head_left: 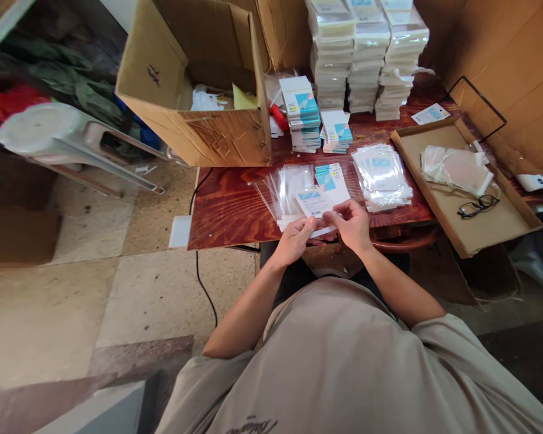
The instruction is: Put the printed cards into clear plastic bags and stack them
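Near the front edge of the red-brown table, my left hand [295,241] grips the lower left of a white printed card [314,202], which seems to be in or on a clear plastic sleeve. The fingers of my right hand [352,223] pinch at the card's lower right corner. Just behind it lie loose blue-and-white cards [332,181]. A fanned pile of clear plastic sleeves [294,181] is on the left. To the right sits a pile of sleeved cards [382,176]. Whether the card is fully inside a sleeve I cannot tell.
Stacked card packs [301,111] stand behind, with tall stacks of plastic-sleeved cards [368,48] farther back. An open cardboard box [199,135] is at the back left. A shallow cardboard tray [475,232] on the right holds eyeglasses [477,207] and plastic bags. A white stool [40,126] stands left.
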